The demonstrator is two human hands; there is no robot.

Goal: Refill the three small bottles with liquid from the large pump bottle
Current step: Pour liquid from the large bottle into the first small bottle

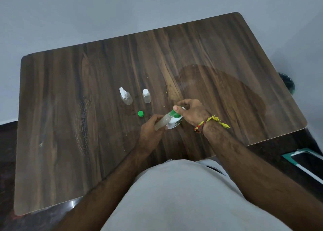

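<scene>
A dark wood-grain table [70,108] fills most of the view, set against a pale grey wall, with a large wet-looking patch [223,94] spread over its right half. At the near edge a person's grey-clad front [183,195] presses close, and both bare forearms reach out over the table toward its middle.

The right hand [192,112], with red and yellow threads [212,123] tied round its wrist, sits on top of the large pump bottle [174,123], a white bottle with green markings that stands on the table just right of centre. Its fingers curl over the green pump head [174,113], the thumb lying on top of it. The left hand [151,127] is wrapped round a small clear bottle [162,123] holding cloudy pale liquid; this bottle is tilted, with its neck up against the green pump spout.

Farther off and to the left, two more small bottles stand upright on the table, apart from each other: a clear spray bottle [125,97] with a white nozzle, and to its right a clear bottle [146,96] with a white screw cap. Whether either holds liquid cannot be told. Between these and the left hand a loose green cap [140,113] lies on the table, touching nothing.
</scene>
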